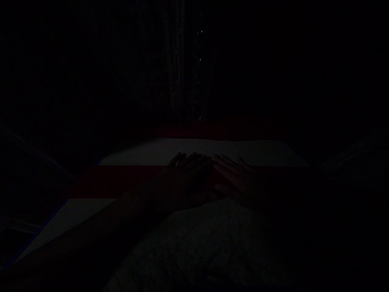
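Observation:
The picture is very dark. A cloth with broad red and pale bands [146,152] lies spread out flat in front of me. My left hand [185,178] rests palm down on it near the middle, fingers stretched forward and thumb pointing right. Close beside it, my right hand [235,174] also lies palm down, its fingers angled up and to the left. The thumbs and fingertips of both hands come near each other; I cannot tell whether they touch. Nothing shows in either hand. Deep shadow hides most of my right forearm.
A thin blue edge [45,227] runs along the cloth's left side. Beyond the far edge, faint vertical folds or strands [176,61] and a few small bright glints [199,60] show. Faint pale lines lie at the far left. Darkness hides the rest.

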Available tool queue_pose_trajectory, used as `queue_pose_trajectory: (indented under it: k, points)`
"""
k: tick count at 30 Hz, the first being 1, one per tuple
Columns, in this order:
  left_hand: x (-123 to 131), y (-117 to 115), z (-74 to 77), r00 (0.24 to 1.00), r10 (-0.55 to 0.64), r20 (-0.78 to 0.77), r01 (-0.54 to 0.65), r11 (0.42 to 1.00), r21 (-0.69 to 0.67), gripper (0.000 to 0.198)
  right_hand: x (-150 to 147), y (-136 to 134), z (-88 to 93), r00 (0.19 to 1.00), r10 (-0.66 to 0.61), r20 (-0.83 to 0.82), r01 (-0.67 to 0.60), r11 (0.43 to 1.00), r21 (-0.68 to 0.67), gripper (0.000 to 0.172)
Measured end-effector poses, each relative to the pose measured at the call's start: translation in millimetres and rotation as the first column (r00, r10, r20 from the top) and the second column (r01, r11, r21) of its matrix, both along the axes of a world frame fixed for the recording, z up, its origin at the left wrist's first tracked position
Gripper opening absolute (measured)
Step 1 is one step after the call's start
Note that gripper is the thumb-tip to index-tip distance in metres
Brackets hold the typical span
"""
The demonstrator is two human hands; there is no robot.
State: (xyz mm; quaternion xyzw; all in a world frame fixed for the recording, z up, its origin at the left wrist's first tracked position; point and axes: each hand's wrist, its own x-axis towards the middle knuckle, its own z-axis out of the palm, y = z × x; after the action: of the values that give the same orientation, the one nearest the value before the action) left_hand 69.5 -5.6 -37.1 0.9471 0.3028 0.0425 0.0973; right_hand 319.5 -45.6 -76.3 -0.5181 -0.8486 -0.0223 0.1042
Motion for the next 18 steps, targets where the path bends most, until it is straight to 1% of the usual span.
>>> queue_pose_trajectory:
  k: [4, 8, 11, 13, 18]
  points:
    - [-0.3, 0.6, 1.7, 0.999, 0.030, 0.013, -0.029, 1.000, -0.009, 0.089, 1.5, -0.4, -3.0, 1.000, 0.009, 0.018, -0.009, 1.000, 0.005, 0.064]
    - [0.1, 3.9, -5.3, 0.999, 0.026, -0.042, -0.027, 1.000, -0.017, 0.088, -1.4, -1.9, 3.8, 1.000, -0.023, -0.004, 0.023, 1.000, -0.010, 0.065]
    - [0.6, 3.9, -9.0, 0.999, 0.030, -0.018, -0.030, 1.000, 0.004, 0.088, -3.1, -1.4, 10.6, 0.997, -0.037, -0.072, 0.041, 0.998, 0.052, 0.065]
    - [1.1, 2.9, -9.1, 0.999, 0.036, -0.002, -0.036, 0.999, 0.017, 0.087, -2.7, -0.5, 11.3, 0.995, -0.031, -0.094, 0.039, 0.996, 0.085, 0.065]
    - [1.7, 2.4, -6.4, 0.999, 0.040, -0.015, -0.040, 0.999, -0.033, 0.092, 0.3, 0.0, 0.3, 0.999, -0.038, -0.014, 0.038, 0.999, -0.001, 0.065]
